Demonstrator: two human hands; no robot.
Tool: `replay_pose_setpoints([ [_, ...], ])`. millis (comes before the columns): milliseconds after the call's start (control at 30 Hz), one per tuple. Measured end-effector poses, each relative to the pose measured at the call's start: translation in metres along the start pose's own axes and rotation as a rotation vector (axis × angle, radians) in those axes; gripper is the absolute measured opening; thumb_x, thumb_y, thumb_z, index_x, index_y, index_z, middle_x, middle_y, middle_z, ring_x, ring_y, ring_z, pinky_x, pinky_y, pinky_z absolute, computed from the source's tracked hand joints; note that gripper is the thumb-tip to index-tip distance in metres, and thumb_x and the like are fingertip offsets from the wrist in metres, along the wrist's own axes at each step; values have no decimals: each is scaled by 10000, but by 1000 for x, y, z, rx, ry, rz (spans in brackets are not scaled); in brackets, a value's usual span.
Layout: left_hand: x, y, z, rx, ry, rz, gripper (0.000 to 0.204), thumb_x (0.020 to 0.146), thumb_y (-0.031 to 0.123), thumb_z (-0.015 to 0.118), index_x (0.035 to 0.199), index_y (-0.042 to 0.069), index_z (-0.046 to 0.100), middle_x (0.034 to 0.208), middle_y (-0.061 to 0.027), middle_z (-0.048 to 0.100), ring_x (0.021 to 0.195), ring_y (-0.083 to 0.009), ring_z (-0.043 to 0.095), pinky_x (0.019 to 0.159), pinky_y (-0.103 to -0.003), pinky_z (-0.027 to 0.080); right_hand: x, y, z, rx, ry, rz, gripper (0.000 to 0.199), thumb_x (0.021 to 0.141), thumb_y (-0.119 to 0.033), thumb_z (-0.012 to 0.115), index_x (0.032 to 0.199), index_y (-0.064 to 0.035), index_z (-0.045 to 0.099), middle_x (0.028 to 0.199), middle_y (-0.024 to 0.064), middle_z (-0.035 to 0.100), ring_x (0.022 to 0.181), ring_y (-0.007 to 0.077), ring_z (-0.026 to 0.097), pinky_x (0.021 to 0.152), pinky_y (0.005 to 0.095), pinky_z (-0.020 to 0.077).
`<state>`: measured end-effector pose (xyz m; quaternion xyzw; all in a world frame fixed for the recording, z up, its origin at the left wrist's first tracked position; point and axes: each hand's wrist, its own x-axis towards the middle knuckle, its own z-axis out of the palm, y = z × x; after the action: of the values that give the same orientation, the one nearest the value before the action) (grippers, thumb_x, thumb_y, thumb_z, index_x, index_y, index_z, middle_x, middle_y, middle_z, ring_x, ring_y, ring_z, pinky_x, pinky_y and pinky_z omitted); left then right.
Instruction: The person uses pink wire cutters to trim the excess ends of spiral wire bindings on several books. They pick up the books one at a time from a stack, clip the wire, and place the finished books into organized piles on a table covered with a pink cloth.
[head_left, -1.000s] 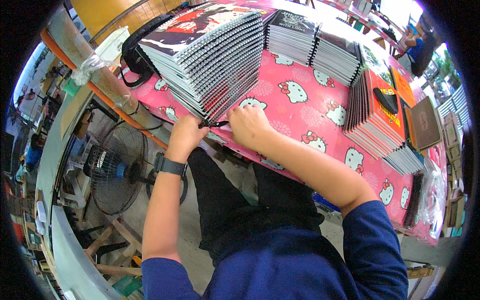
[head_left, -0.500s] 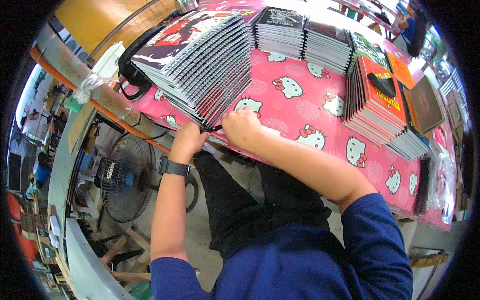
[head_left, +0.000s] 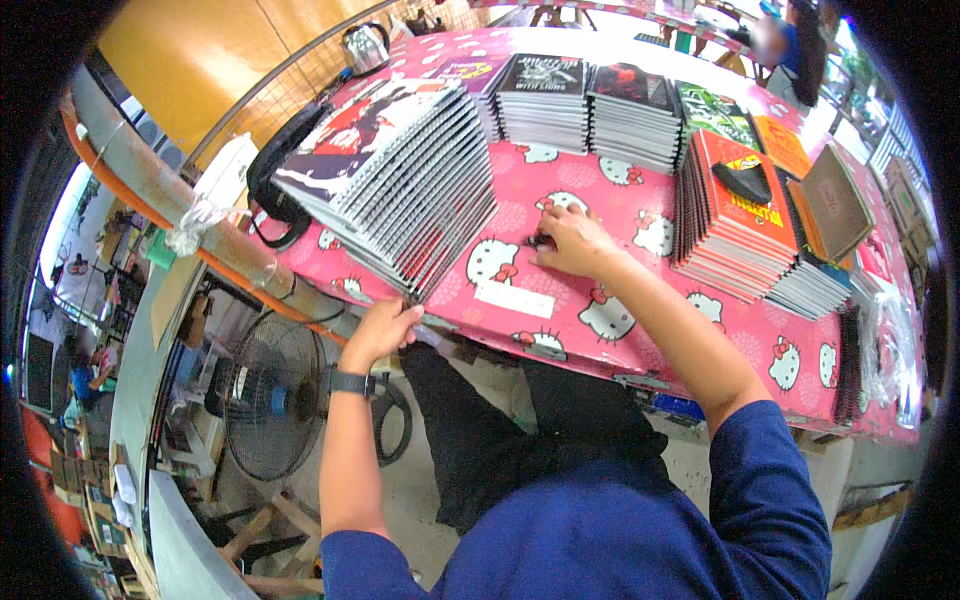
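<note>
Watching: my left hand [head_left: 385,330] at the table [head_left: 770,350] edge, at 7 o'clock from the fanned notebooks [head_left: 405,190].
Left hand: curled at the lowest notebook's corner, seemingly pinching it; I cannot tell how firm the grip is.
Right hand [head_left: 570,240]: palm down on the pink cloth, fingers bent over a small dark object [head_left: 541,240]; grasp or mere touch, I cannot tell.
Notebooks, place: overlapping row on the table's near left part, at 9 o'clock from the right hand.
Notebooks, axis: the row runs from 11 o'clock down to 5 o'clock; the spiral-bound edges face 4 o'clock, towards the right hand.
Doing it well, I judge: hold the bottom corner low and steady so the fan doesn't slide off the edge; draw one book at a time along the row's line, not across it.
Nearby: a white label [head_left: 513,299] on the cloth at 6 o'clock from the right hand; more stacks [head_left: 735,225] at 3 o'clock; a fan [head_left: 272,395] below the table.
</note>
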<state>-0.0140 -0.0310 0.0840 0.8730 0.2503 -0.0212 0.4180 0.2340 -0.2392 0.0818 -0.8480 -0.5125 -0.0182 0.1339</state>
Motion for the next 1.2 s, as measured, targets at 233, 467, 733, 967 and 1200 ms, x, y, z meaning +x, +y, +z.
replay_pose_setpoints([
  [233, -31, 49, -1, -157, -30, 57, 270, 877, 287, 506, 847, 24, 564, 641, -24, 574, 582, -92, 527, 545, -238, 415, -43, -32, 6, 530, 434, -69, 316, 774, -253, 613, 965, -7, 562, 1009, 168, 563, 1012, 338, 505, 869, 442, 387],
  [467, -45, 130, 49, 509, 107, 366, 307, 756, 303, 633, 977, 90, 628, 930, -144, 579, 880, -318, 572, 718, -408, 457, -84, -98, 19, 2454, -458, 387, 501, 871, -524, 436, 1096, -86, 525, 934, 90, 617, 856, 217, 609, 767, 401, 512],
  [733, -43, 157, 89, 23, -21, 670, 366, 724, 175, 682, 1043, 22, 584, 926, -134, 552, 827, -279, 564, 708, -342, 457, -186, 7, -65, 2100, 410, 309, 213, 883, -253, 517, 897, -53, 588, 831, 79, 626, 660, 162, 617, 559, 284, 505],
  [967, -57, 108, 118, -104, -262, 480, 329, 748, 68, 663, 1059, -7, 587, 899, -93, 614, 702, -123, 567, 630, -257, 470, -362, 88, -261, -178, 1935, 220, 230, 935, -191, 406, 955, -21, 559, 867, 60, 543, 799, 127, 521, 764, 284, 429],
  [1200, -78, 91, 105, -119, -185, 381, 348, 753, 64, 653, 1077, -27, 566, 911, -80, 608, 755, -124, 563, 699, -270, 467, -416, 194, -219, 103, 1915, 853, 241, 783, -3, 508, 1009, -7, 588, 885, 97, 608, 795, 137, 567, 747, 242, 443],
])
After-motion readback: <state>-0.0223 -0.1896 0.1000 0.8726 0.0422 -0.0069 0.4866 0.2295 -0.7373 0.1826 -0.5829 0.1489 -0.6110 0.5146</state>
